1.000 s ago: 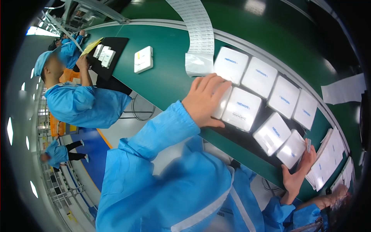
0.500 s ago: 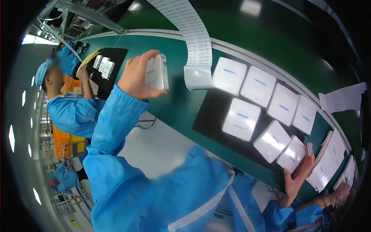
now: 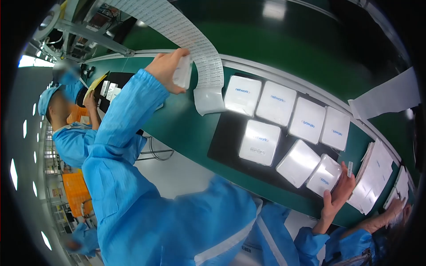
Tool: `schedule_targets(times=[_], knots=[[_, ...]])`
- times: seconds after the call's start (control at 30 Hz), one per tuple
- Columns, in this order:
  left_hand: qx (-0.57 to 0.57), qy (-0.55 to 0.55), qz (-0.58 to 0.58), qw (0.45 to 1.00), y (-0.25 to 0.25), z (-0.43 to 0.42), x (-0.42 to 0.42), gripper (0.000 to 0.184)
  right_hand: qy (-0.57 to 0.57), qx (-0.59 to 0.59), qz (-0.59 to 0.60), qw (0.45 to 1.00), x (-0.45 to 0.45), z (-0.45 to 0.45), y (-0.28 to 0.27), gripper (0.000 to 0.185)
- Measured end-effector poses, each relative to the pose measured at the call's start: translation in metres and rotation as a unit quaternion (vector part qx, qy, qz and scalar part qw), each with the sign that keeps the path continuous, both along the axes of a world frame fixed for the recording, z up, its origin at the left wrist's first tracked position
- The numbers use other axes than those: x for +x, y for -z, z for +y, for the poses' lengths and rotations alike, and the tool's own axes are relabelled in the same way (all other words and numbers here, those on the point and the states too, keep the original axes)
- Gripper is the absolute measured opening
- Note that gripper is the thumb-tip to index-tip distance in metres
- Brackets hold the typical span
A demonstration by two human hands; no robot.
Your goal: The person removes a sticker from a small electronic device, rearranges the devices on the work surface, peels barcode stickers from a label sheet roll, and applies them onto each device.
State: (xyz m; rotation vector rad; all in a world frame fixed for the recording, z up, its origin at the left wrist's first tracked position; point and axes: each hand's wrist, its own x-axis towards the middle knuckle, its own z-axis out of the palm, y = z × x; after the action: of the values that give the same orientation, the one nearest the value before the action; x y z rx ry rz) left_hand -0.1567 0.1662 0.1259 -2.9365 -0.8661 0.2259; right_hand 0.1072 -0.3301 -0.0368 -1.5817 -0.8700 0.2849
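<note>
My left hand (image 3: pixel 167 68) is stretched out over the bench with fingers and thumb closed around a white square device (image 3: pixel 182 73). It is lifted, edge partly towards me, beside a long strip of printed labels (image 3: pixel 208 57). At the mat's near right corner, my right hand (image 3: pixel 341 188) has its thumb and fingers at the edge of another white device (image 3: pixel 324 176) printed "network". A small printed label (image 3: pixel 350 169) sticks up at my right fingertips. Several similar devices lie on the black mat (image 3: pixel 225 144), one being a white device (image 3: pixel 260 142) with a small print block.
A stack of white sheets (image 3: pixel 375 177) lies right of the mat. Beyond it is another person's hand (image 3: pixel 395 210). At left, a co-worker in blue (image 3: pixel 73 142) holds a yellow sheet (image 3: pixel 96 88). A backing sheet (image 3: pixel 386 99) hangs at the far rail.
My left hand has moved right towards the label strip, and the device in it has turned so its printed face shows less. My right hand stays at its device. The view has shifted.
</note>
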Motion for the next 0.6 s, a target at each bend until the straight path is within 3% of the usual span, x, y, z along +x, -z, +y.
schedule_targets(times=[0.07, 0.13, 0.3, 0.53, 0.6], knots=[[-0.069, -0.066, 0.03, 0.995, 0.02, 0.021, -0.029, 0.112, -0.001, -0.003, 0.01, 1.0, 0.001, -0.001, 0.0, 0.084], [-0.117, -0.06, -0.013, 0.991, 0.042, 0.023, -0.046, 0.111, 0.001, 0.017, 0.014, 1.0, 0.003, -0.002, 0.003, 0.084], [-0.095, -0.129, 0.015, 0.987, 0.051, -0.006, -0.04, 0.108, 0.003, 0.016, 0.014, 1.0, 0.005, -0.003, 0.006, 0.083], [-0.069, -0.021, -0.086, 0.994, 0.011, -0.034, -0.024, 0.106, 0.006, 0.022, 0.027, 0.999, 0.002, -0.002, 0.003, 0.082], [0.003, 0.02, -0.071, 0.997, 0.007, -0.036, -0.015, 0.103, 0.0, 0.019, 0.02, 1.0, 0.003, -0.001, 0.003, 0.082]])
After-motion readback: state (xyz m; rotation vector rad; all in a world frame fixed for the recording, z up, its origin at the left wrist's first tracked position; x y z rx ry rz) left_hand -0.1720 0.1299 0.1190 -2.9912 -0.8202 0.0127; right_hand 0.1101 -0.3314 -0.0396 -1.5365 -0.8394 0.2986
